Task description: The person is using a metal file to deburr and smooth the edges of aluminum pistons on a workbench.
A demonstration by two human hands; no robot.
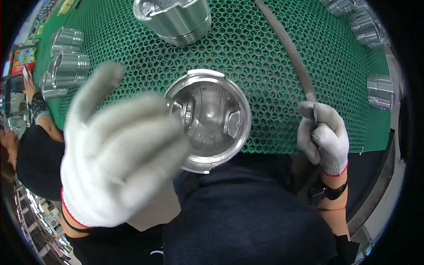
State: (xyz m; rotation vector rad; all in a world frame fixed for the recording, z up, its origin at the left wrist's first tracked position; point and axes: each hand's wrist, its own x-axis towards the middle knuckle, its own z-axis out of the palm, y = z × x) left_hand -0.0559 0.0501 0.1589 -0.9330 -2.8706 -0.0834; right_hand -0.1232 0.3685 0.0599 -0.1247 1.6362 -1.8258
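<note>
A: We're over a workbench laid with green honeycomb mesh matting [265,57], shiny machined parts parked along both sides

B: And right in the middle we've got a hollow aluminium piston [207,120], open skirt facing up at us, sitting at the near edge of the mat, just in front of our dark apron [247,216]

A: Our left hand [119,150] in its white knit glove is up close to the lens, blurred, fingers spread and open, covering the piston's left rim; we can't tell whether it's touching the metal

B: Our right hand [324,137] is clenched tight around the lower end of a long, curved, dull brown bar [287,48] that sweeps away across the mat

A: We'd judge it wise to steady that piston by the thick rim, not the thin skirt wall, and keep the bar's end clear of the polished bore

B: Agreed, those surfaces look mirror-smooth inside, with pin bosses and tiny drilled holes; ring grooves show on the other piston [176,20] lying beyond it

A: More ribbed pistons on the left [66,66] and on the right [380,90]
</note>
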